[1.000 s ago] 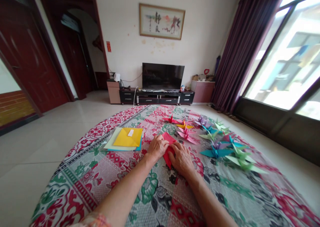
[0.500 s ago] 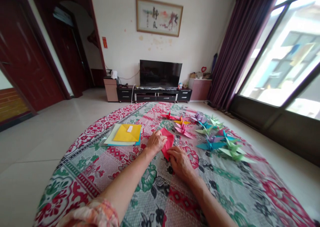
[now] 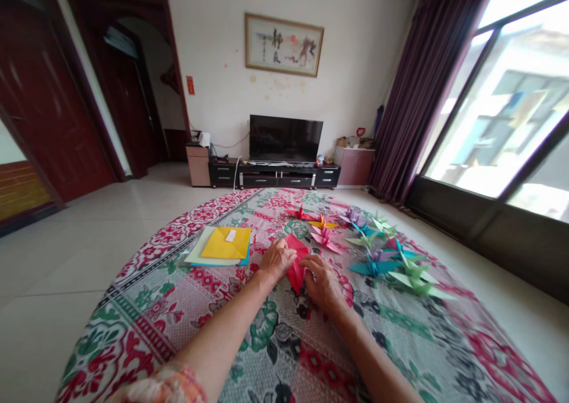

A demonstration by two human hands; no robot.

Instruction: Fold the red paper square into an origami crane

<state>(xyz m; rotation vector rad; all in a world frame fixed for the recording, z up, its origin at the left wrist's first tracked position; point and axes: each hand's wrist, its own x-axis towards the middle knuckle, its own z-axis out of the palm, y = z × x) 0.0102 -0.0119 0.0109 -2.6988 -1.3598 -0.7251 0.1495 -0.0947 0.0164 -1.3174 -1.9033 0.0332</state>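
A red sheet of folded origami paper [image 3: 297,280] lies on the patterned tablecloth between my hands, its near end drawn to a point. My left hand [image 3: 278,259] grips its left edge, fingers bent over the paper. On the right edge rests my right hand [image 3: 322,278], its thumb and fingers closed against the paper. Just beyond sits a pink paper crane [image 3: 326,237], with a yellow crane [image 3: 323,221] and a red crane [image 3: 301,213] behind it. Left of my hands is a stack of square paper, a yellow sheet [image 3: 226,244] on top.
Several blue, green and purple cranes crowd the right side of the round table, among them a blue crane [image 3: 376,265] and a green crane [image 3: 418,278]. The tablecloth [image 3: 262,326] covers the table. A television [image 3: 285,138] stands on a low cabinet by the far wall.
My view has tilted slightly upward. My right hand has shifted from the red paper's near end farther up its right edge, leaving the pointed near end uncovered.
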